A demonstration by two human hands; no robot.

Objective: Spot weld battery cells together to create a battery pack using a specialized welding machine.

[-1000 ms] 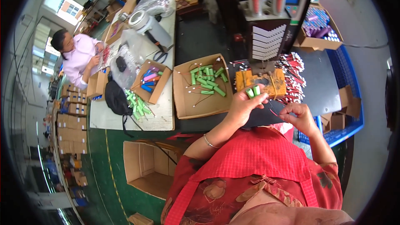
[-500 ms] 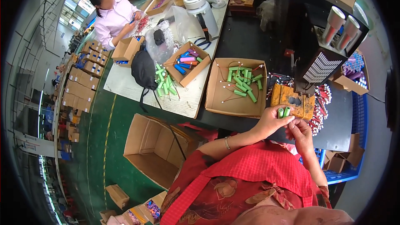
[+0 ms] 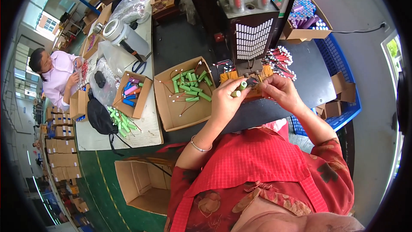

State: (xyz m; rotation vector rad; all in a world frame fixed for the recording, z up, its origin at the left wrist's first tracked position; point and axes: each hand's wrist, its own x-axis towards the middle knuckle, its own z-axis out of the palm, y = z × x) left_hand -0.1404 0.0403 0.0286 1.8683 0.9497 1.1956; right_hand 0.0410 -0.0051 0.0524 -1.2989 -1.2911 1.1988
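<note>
My left hand (image 3: 225, 103) is closed around a pair of green cylindrical battery cells (image 3: 243, 86), their ends showing between thumb and fingers. Close beside it, my right hand (image 3: 283, 92) pinches at the edge of the work under the machine; what lies between its fingertips is too small to make out. Both hands are at a worn yellow block (image 3: 268, 70), directly below the electrode tips of a black welding machine (image 3: 253, 38) with two silver cylinders on top. Left of my hands, an open cardboard box (image 3: 165, 109) holds several green cells (image 3: 189, 87) with thin wires.
White-tipped red and black wire leads (image 3: 281, 60) lie behind the block. On the pale table (image 3: 98, 135) are a smaller box of coloured cells (image 3: 136, 93), loose green cells and a black bag (image 3: 99, 114). A blue crate (image 3: 332, 66) stands right. A person in pink (image 3: 58, 75) sits far left.
My view has swung to the right. Both hands have brought the green cells from in front of the yellow block to under the machine's tips, and the cells have tilted.
</note>
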